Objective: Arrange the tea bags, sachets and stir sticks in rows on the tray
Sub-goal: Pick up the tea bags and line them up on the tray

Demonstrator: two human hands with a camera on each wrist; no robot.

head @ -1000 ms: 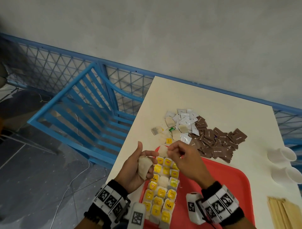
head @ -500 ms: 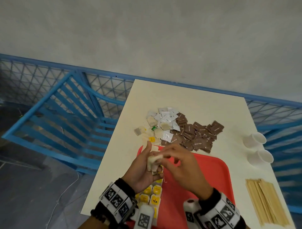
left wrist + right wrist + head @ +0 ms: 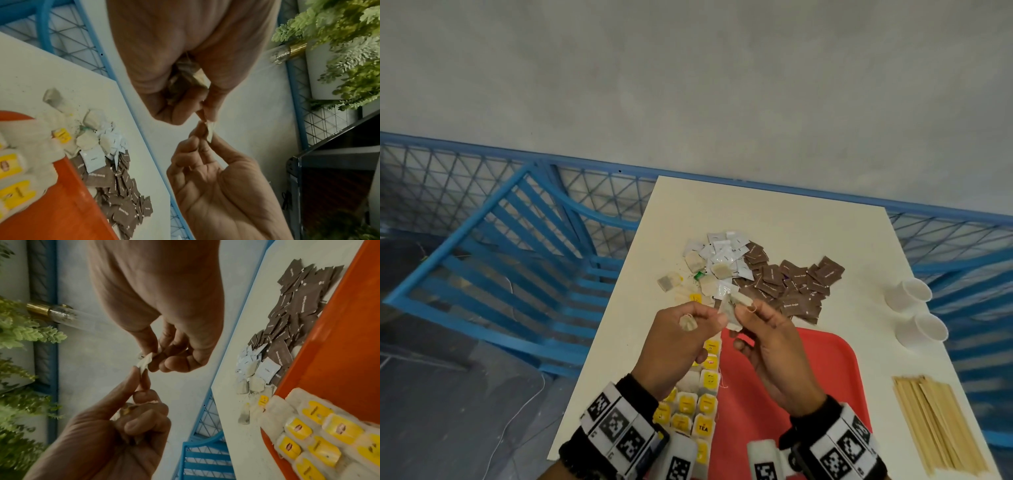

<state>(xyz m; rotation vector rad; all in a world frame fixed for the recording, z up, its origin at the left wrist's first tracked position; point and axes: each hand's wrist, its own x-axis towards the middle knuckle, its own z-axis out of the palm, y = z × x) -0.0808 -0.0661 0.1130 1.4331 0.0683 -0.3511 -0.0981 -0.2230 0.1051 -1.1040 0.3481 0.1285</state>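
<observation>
Both hands are raised above the far left corner of the red tray (image 3: 818, 377). My left hand (image 3: 714, 317) keeps a crumpled tea bag (image 3: 688, 322) in its curled fingers, and its thumb and forefinger pinch one edge of a second tea bag (image 3: 727, 310). My right hand (image 3: 739, 313) pinches the other side of that bag (image 3: 210, 129) (image 3: 145, 361). Rows of tea bags with yellow tags (image 3: 702, 407) lie along the tray's left side. White sachets (image 3: 726, 250) and brown sachets (image 3: 791, 284) are heaped beyond the tray. Stir sticks (image 3: 935, 425) lie at the right.
Two white paper cups (image 3: 907, 291) (image 3: 924, 329) lie on their sides near the table's right edge. Loose tea bags (image 3: 669, 282) sit left of the pile. A blue chair (image 3: 517, 257) and a blue mesh fence (image 3: 602, 192) border the table (image 3: 774, 212).
The hands have risen and moved away from the tray's rows. The right hand has drawn a second tea bag out beside the left hand, and both now pinch it.
</observation>
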